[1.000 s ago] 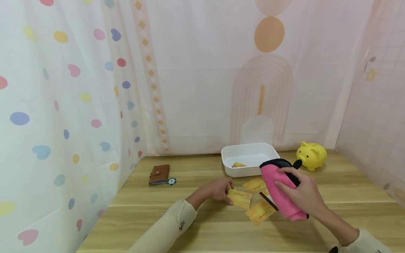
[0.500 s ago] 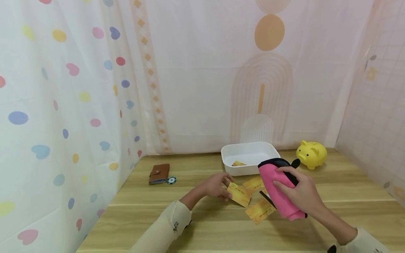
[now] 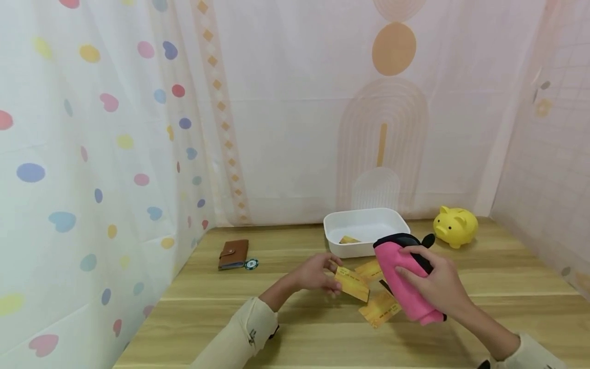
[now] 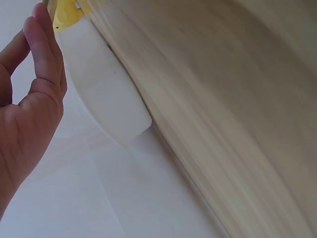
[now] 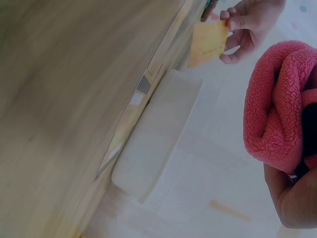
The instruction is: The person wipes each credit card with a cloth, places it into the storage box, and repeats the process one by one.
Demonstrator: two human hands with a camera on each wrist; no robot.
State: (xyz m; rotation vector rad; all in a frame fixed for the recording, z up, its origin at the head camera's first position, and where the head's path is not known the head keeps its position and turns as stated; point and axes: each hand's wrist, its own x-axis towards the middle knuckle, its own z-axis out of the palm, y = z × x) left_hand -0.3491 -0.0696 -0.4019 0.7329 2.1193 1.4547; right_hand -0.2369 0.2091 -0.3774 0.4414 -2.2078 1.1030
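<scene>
Two hands in view: my left hand (image 3: 318, 275) pinches one yellow card (image 3: 353, 284) by its left end, raised off the table (image 3: 313, 341); my right hand (image 3: 443, 281) is clamped round one pink pouch (image 3: 407, 294), thumb across the front. Governing relation, as I judge it: the pouch stands right of the left grip, near the card but apart, and the card's long axis slopes from my left fingertips toward the pouch's lower part. Right of the left grip and nearer me, one lower loose card (image 3: 379, 310); beyond the held card, one farther loose card (image 3: 369, 269). Past the grips: one poker chip (image 3: 251, 264) beside one brown wallet (image 3: 235, 252), left; one white tray (image 3: 350, 250), ahead, a card inside it; one yellow piggy bank (image 3: 456, 228), beyond the right grip. Hard to make out: a dark-striped piece (image 3: 385, 287) half behind the pouch, and the pouch's interior. The left-wrist view misses the held card.
</scene>
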